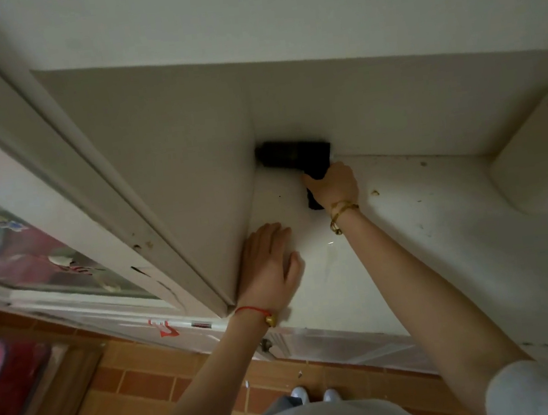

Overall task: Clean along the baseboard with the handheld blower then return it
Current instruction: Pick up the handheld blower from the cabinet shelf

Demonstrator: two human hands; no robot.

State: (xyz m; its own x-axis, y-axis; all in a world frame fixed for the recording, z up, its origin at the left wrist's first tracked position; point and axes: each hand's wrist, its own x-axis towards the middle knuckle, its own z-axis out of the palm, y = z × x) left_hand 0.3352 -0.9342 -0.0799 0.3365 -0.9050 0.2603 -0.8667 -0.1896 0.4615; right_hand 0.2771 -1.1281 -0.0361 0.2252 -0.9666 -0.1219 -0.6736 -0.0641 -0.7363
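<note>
1. Handheld blower (288,153): black, pistol-shaped, lying on a white ledge (423,223) with its barrel pushed into the far left corner where the back wall meets a side panel (175,171)
2. Right hand (333,184): fingers curled round the blower's grip, which drops down from the barrel; a gold bracelet (342,212) sits at the wrist
3. Left hand (269,263): flat, fingers straight, pressed on the ledge and against the lower edge of the side panel; holds nothing, likely bracing the reach
4. Handling, judged: rigid plastic body, no flex; one hand carries it, so probably light to moderate in weight, with the mass forward in the barrel
5. Best hold: the grip, as taken now, full wrap; the barrel is smooth and wider, a poorer purchase
6. Risk: nozzle is jammed close into the corner, so it may scrape the paint if twisted
7. Specks of debris (374,192) lie on the ledge to the right of the hand, near the wall joint
</note>
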